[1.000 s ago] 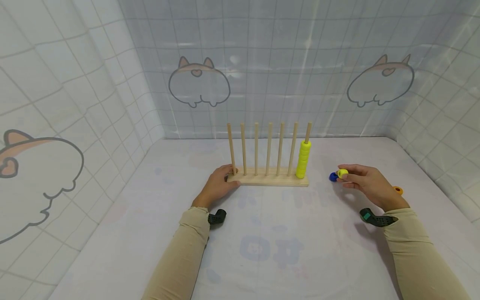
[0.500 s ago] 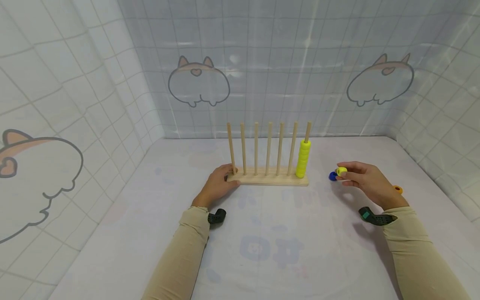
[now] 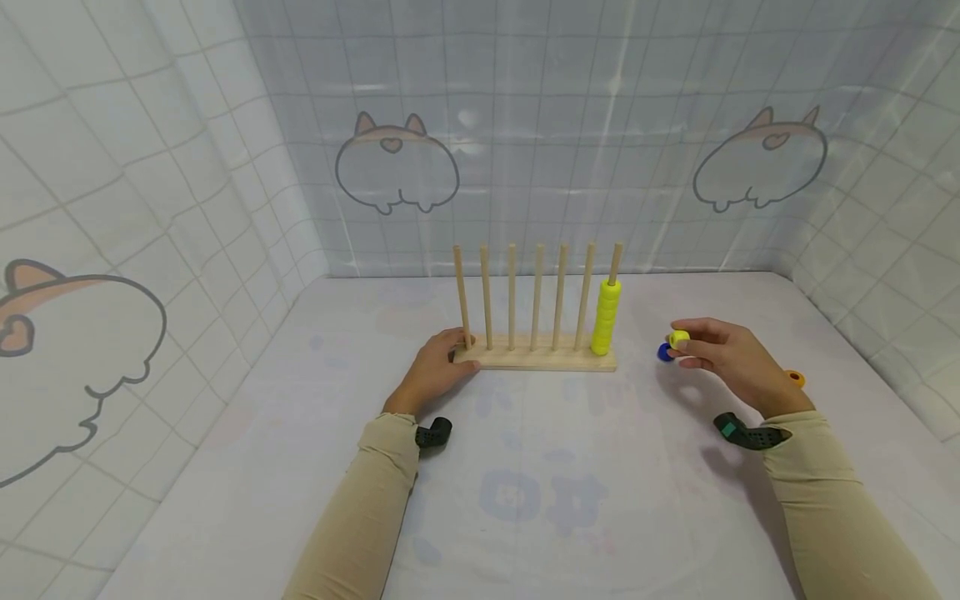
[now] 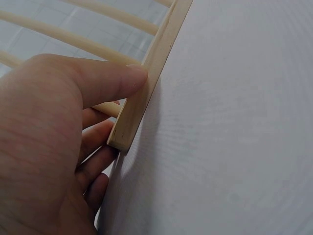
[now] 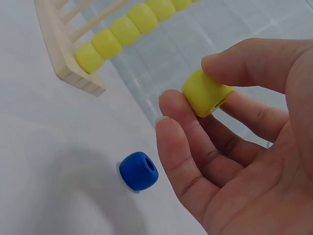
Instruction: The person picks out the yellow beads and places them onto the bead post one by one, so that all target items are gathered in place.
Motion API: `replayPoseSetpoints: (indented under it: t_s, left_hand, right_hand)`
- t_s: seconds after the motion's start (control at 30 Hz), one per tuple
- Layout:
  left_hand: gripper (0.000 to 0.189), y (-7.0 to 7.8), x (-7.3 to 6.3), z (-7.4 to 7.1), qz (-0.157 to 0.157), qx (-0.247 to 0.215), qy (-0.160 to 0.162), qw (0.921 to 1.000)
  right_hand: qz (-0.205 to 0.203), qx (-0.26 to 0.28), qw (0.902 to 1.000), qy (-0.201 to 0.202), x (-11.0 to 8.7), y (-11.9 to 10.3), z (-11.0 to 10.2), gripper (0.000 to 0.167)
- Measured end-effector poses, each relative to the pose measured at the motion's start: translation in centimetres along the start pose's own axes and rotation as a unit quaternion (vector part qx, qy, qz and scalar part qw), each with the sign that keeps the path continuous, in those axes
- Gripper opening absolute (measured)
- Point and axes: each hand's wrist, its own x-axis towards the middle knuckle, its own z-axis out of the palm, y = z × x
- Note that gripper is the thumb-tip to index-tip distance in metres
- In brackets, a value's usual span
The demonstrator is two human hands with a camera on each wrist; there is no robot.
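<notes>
A wooden peg rack [image 3: 536, 358] with several upright pegs stands on the table. Yellow beads [image 3: 606, 317] are stacked on its rightmost peg, whose top pokes out bare. My left hand [image 3: 433, 371] grips the left end of the base, thumb on the front edge and fingers behind, as the left wrist view shows. Off to the rack's right, my right hand [image 3: 723, 358] pinches a single yellow bead [image 5: 205, 93] between thumb and fingers, above the table. A blue bead [image 5: 139, 171] lies on the table just below that hand, apart from it.
An orange bead [image 3: 795, 379] lies on the table to the right, partly hidden behind the right wrist. A pale printed cloth [image 3: 540, 450] covers the table. Tile-patterned sheets [image 3: 570, 125] rise at the back and both sides.
My right hand has shifted slightly left and up with the yellow bead, which is turned a little in the fingers. The left hand and the rack stay put.
</notes>
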Motion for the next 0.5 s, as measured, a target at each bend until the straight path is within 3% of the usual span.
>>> replayPoseSetpoints:
  t_s: [0.5]
  left_hand:
    - [0.047,0.1,0.1,-0.2,-0.004,0.001,-0.004,1.0000]
  right_hand:
    - [-0.004,0.005,0.9998,0.019,0.7,-2.2,1.0,0.051]
